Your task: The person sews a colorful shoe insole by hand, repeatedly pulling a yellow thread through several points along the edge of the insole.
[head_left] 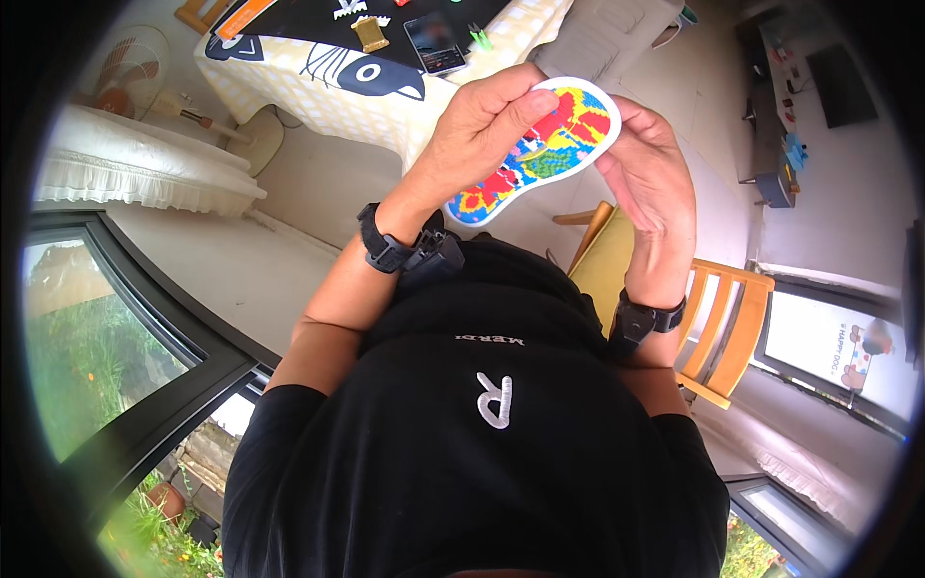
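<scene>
My left hand [488,123] grips a shoe insole [553,167], its thumb pressed on the patterned top face and its other fingers out of sight beneath. Red, yellow, blue and green stitching covers the insole inside a white border. A loose yellow thread [543,152] seems to lie across the middle of the pattern. At the insole's right edge is my right hand [650,162], with bent fingers reaching behind it. Those fingertips are hidden, so whether they hold anything cannot be seen.
Ahead stands a table with a checked cloth [303,94]. On its black top lie a phone [435,45], green thread snips [479,36] and a gold thread card [371,34]. A wooden chair [737,332] is at right, a floor fan [130,72] at left, beside a window frame [188,383].
</scene>
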